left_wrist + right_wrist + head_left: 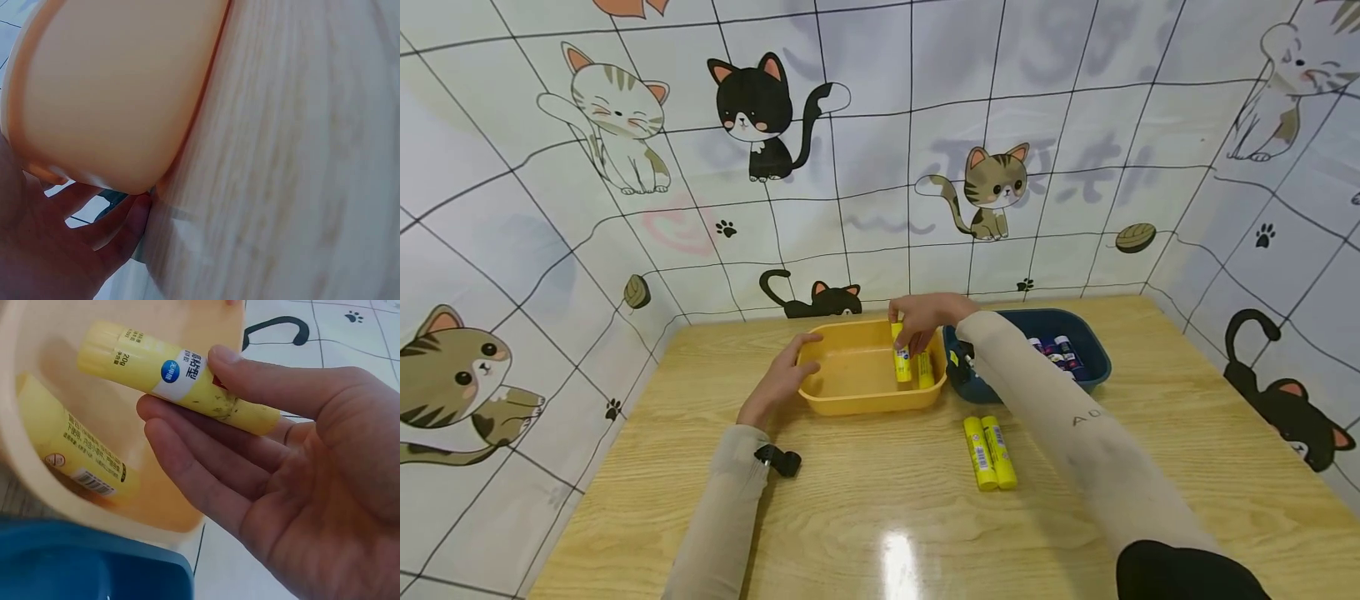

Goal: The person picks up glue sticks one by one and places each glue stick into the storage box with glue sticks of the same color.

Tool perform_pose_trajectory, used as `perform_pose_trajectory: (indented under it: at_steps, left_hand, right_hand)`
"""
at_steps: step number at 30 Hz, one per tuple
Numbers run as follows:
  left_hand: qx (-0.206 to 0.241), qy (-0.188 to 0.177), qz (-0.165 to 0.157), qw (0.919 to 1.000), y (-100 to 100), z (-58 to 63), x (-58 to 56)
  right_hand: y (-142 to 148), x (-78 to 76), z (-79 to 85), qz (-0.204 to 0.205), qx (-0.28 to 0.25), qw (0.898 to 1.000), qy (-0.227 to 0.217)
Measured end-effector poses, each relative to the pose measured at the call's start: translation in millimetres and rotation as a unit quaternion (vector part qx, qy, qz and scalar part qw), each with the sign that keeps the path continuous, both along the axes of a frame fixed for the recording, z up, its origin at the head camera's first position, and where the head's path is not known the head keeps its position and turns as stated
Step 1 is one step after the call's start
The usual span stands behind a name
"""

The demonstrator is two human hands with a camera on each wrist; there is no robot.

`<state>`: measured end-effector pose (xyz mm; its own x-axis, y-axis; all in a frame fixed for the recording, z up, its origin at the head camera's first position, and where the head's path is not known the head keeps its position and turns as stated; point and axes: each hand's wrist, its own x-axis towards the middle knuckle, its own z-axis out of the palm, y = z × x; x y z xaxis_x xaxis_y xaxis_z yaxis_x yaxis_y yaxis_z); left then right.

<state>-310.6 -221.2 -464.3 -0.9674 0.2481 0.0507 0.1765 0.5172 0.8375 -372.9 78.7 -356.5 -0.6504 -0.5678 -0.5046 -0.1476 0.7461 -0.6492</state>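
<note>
My right hand (pixel 925 321) pinches a yellow glue stick (pixel 150 365) between thumb and fingers, over the right part of the orange-yellow plastic basin (pixel 865 405). A second glue stick (pixel 81 440) lies inside that basin along its right wall. At the basin's left end my left hand (pixel 782 377) holds the rim, with the thumb reaching over the edge; in the left wrist view its fingers (pixel 122 234) lie along the outer wall. Two more yellow glue sticks, a left one (pixel 980 454) and a right one (pixel 999 452), lie side by side on the table in front.
A dark blue basin (pixel 1097 367) stands right against the yellow one, partly hidden by my right forearm. Several small purple-blue tubes with white caps (pixel 1063 350) lie in it. Behind the wooden table (pixel 842 500) rises a wall covering printed with cats (pixel 880 167).
</note>
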Motion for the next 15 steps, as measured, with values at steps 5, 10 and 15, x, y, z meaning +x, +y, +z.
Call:
perform_pose_trajectory:
  at_steps: [5,10,15]
  left_hand:
    - [0.002,-0.001,0.000,1.0000,0.6,0.3,-0.9]
    - [0.003,-0.001,-0.002,1.0000,0.9,1.1,-0.3]
    - [0.008,-0.003,-0.002,1.0000,-0.2,0.3,-0.4]
  right_hand:
    - [-3.2,-2.8,-4.4,-0.023,0.019,0.999,-0.022]
    - [-5.6,-2.2,-9.1,-0.032,0.035,0.999,-0.018]
    - [-9.1,0.6,-9.7,-0.032,0.072,0.997,0.014]
